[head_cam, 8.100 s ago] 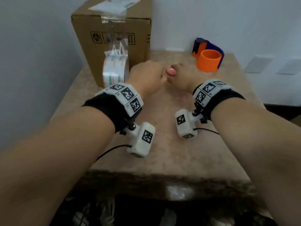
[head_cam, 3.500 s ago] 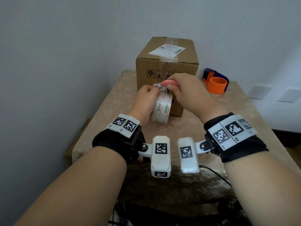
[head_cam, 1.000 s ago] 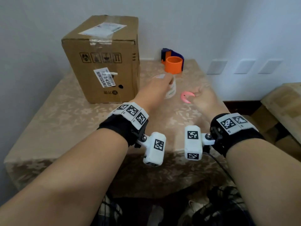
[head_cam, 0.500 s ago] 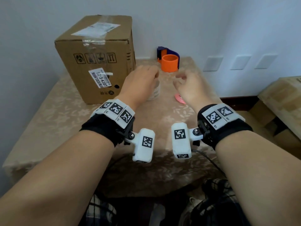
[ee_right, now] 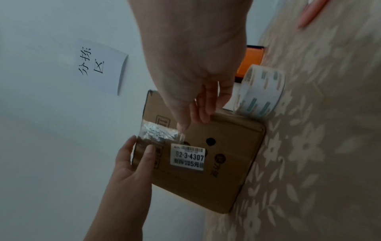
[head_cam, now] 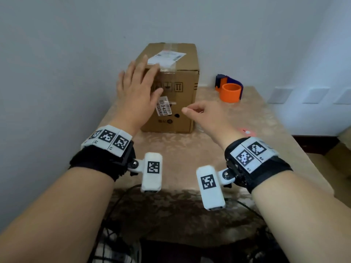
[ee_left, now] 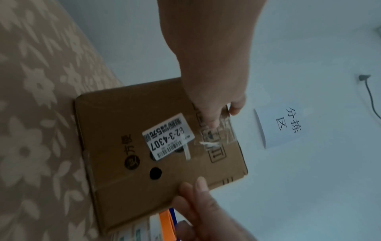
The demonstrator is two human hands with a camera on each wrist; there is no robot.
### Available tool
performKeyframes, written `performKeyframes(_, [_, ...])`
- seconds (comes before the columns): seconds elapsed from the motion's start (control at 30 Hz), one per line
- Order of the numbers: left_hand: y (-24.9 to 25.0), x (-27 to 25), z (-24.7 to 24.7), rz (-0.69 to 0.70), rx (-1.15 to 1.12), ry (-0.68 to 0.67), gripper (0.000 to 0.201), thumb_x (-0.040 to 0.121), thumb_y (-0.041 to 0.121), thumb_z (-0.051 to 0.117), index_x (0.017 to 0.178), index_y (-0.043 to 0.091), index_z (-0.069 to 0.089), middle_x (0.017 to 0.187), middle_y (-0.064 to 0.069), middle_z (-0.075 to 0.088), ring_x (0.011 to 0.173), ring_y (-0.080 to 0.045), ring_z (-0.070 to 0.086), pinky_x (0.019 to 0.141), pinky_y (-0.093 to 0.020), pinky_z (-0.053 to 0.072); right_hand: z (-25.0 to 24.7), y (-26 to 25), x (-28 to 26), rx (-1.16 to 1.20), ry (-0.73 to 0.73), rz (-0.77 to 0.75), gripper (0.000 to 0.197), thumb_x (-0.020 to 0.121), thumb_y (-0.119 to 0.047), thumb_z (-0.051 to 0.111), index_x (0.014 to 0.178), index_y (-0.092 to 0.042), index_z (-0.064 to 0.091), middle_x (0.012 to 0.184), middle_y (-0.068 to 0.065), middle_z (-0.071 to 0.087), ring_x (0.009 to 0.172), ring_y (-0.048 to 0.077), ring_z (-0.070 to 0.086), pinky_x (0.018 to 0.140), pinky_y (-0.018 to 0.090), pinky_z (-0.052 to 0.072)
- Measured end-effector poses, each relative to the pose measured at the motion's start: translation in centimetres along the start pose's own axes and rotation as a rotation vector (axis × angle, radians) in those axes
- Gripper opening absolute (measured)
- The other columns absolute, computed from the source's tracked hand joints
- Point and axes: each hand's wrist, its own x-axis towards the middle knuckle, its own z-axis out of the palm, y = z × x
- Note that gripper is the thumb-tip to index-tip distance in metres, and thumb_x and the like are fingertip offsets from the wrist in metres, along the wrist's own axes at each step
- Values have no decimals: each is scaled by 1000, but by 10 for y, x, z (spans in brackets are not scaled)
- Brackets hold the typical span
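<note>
A taped cardboard box [head_cam: 180,103] stands at the back of the table, with a white printed label [head_cam: 163,108] stuck on its front face. My left hand [head_cam: 144,78] is raised with straight, spread fingers against the box's upper left front, at the top edge [ee_left: 214,112]. My right hand [head_cam: 199,112] hovers by the box's lower right front, fingers loosely curled, holding nothing. A pink cutter [head_cam: 247,131] lies on the table right of that hand. The label roll [ee_right: 261,93] stands beside the box, hidden in the head view.
An orange and blue tape dispenser [head_cam: 230,92] sits at the table's back right. The table [head_cam: 171,149] has a floral beige cloth, with walls to its left and behind. A paper sign [ee_right: 101,65] hangs on the wall above the box.
Both hands have left the label roll and the cutter, which now lie on the table. My left hand rose to the box's upper left; the right swung toward its front.
</note>
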Motion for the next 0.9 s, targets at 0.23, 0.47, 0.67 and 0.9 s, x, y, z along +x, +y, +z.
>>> performKeyframes(0.23, [-19, 5, -4, 19, -39, -76, 59, 95, 35, 45, 149, 30, 20, 158, 1, 20, 147, -27, 10, 118, -51, 12, 35, -13, 13, 318, 60, 215, 19, 85, -28, 67, 72, -14, 68, 69, 0, 65, 53, 7, 49, 52, 16, 43])
performKeyframes(0.47, [-20, 4, -1, 34, -29, -74, 61, 94, 38, 46, 149, 31, 18, 157, 3, 20, 147, -25, 9, 116, -50, 16, 53, -18, 21, 446, 232, 317, 24, 85, -22, 67, 61, -19, 63, 64, 0, 66, 47, 6, 47, 48, 18, 37])
performKeyframes(0.67, [-14, 5, 4, -3, -22, -31, 58, 93, 38, 48, 145, 31, 25, 153, 3, 26, 145, -26, 14, 112, -51, 20, 54, -20, 20, 429, 246, 288, 27, 85, -16, 64, 58, -19, 61, 62, 1, 64, 51, 9, 48, 50, 21, 39])
performKeyframes(0.9, [-11, 22, 14, -11, 110, 37, 57, 87, 59, 46, 136, 29, 39, 142, -6, 38, 131, -34, 31, 100, -48, 27, 62, -13, 23, 232, 315, 185, 27, 84, -24, 62, 57, -24, 61, 67, 4, 69, 67, 21, 64, 73, 41, 57])
